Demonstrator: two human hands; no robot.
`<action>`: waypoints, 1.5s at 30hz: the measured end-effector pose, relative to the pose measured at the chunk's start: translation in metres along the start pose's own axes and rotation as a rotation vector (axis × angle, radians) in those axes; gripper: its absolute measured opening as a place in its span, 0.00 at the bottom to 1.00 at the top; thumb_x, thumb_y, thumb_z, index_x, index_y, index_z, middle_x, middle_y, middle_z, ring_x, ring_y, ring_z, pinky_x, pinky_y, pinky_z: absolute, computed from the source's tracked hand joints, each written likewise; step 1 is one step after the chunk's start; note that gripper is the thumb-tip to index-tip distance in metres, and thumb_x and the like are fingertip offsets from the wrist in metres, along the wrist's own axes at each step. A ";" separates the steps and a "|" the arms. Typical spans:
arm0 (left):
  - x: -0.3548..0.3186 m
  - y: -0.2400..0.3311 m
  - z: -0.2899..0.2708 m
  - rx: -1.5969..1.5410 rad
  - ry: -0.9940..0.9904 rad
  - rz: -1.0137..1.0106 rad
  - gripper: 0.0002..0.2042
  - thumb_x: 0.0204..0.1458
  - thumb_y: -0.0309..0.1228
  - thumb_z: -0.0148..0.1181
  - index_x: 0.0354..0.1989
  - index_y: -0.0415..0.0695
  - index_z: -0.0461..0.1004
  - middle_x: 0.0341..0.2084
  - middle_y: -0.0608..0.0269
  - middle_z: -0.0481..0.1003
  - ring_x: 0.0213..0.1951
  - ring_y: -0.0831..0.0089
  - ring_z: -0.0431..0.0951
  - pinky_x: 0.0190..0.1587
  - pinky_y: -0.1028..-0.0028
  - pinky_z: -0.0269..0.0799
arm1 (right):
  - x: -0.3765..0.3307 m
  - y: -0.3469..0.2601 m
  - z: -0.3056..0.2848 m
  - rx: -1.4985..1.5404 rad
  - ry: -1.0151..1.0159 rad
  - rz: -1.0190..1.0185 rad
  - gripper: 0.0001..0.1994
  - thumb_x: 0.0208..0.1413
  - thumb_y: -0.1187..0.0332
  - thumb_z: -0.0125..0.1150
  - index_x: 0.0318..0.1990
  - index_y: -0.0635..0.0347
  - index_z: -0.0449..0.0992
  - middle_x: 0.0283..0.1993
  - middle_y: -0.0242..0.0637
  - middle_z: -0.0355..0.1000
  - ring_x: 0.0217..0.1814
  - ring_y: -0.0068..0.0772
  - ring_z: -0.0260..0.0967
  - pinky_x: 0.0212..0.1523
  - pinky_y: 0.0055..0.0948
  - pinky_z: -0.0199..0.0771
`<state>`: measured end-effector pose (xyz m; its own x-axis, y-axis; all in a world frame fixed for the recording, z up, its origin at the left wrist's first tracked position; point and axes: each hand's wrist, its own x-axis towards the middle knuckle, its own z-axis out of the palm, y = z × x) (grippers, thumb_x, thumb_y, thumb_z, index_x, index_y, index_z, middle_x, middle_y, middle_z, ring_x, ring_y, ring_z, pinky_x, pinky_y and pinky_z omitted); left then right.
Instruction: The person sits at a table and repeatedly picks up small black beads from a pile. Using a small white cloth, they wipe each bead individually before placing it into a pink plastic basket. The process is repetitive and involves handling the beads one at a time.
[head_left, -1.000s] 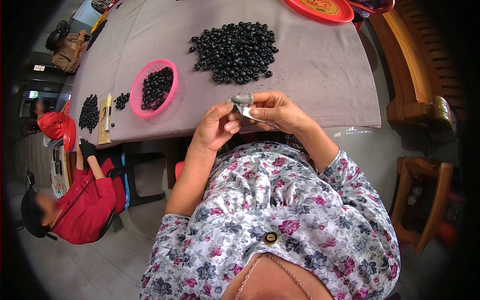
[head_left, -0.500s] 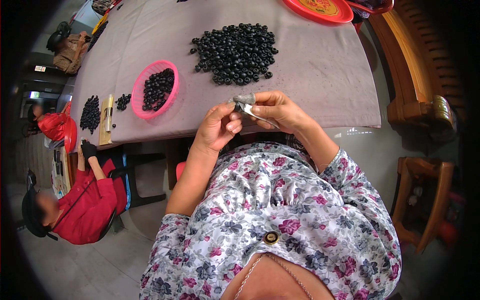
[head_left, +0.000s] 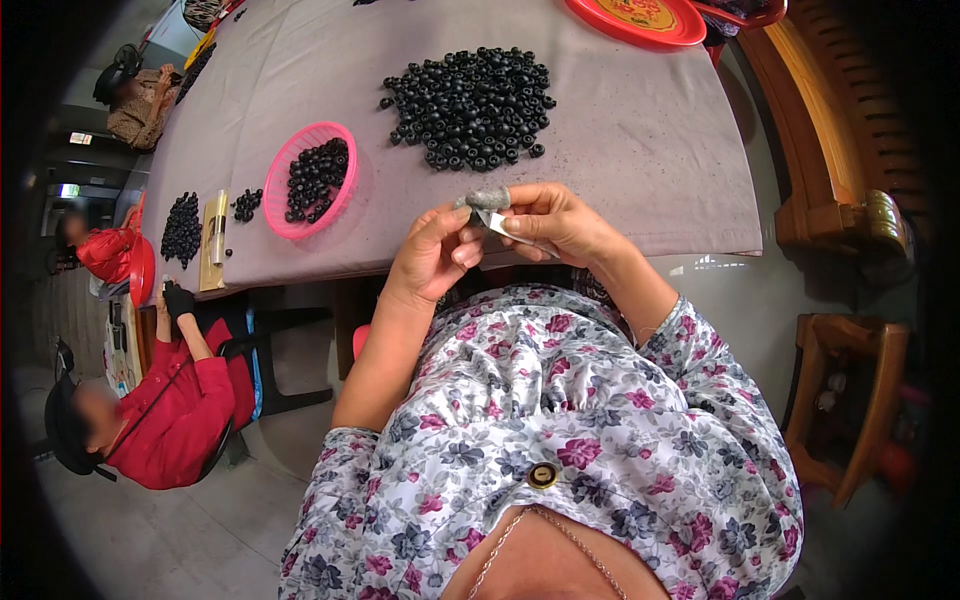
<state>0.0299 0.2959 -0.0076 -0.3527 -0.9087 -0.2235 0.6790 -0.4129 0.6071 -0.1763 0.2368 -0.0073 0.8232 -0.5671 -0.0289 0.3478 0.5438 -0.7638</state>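
Note:
Over the near edge of the grey-clothed table (head_left: 620, 130), my left hand (head_left: 435, 255) and my right hand (head_left: 555, 220) meet on one small object. It is a small grey piece (head_left: 485, 197) with a thin pale blade-like strip (head_left: 498, 224) below it, pinched between the fingertips of both hands. My right index finger wears a grey cover at its tip. A heap of black round beads (head_left: 468, 105) lies on the cloth just beyond my hands. A pink plastic basket (head_left: 308, 180) with more black beads stands to the left.
A person in a red top (head_left: 165, 410) sits at the left with a smaller bead pile (head_left: 180, 228) and a yellowish strip (head_left: 214, 240). A red tray (head_left: 635, 18) lies at the far edge. Wooden chairs (head_left: 850, 210) stand at the right.
My hands have stayed at the same spot; the fingers shifted slightly on the small grey piece. The person in red moved little.

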 end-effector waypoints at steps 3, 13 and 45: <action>-0.003 0.004 0.005 0.084 0.020 0.022 0.07 0.55 0.30 0.59 0.38 0.40 0.74 0.21 0.69 0.70 0.18 0.83 0.67 0.23 0.81 0.63 | 0.001 0.002 -0.002 -0.024 -0.013 -0.023 0.12 0.58 0.71 0.60 0.48 0.66 0.76 0.28 0.29 0.71 0.19 0.15 0.62 0.16 0.14 0.56; -0.029 0.126 -0.029 1.355 0.698 0.643 0.06 0.52 0.27 0.64 0.36 0.40 0.74 0.20 0.70 0.73 0.19 0.87 0.66 0.23 0.83 0.63 | 0.002 0.001 0.001 -0.034 0.024 -0.003 0.09 0.59 0.71 0.59 0.44 0.64 0.76 0.28 0.29 0.71 0.20 0.14 0.62 0.18 0.14 0.57; 0.036 0.060 -0.019 1.784 0.481 0.467 0.10 0.47 0.27 0.62 0.31 0.35 0.68 0.27 0.53 0.71 0.26 0.62 0.73 0.31 0.65 0.69 | 0.001 0.001 0.003 -0.071 0.024 -0.006 0.06 0.60 0.71 0.57 0.40 0.65 0.76 0.23 0.27 0.69 0.19 0.13 0.60 0.18 0.14 0.54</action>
<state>0.0699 0.2370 0.0056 0.0327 -0.9803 0.1948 -0.8173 0.0859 0.5698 -0.1737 0.2385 -0.0062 0.8099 -0.5853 -0.0395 0.3191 0.4960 -0.8076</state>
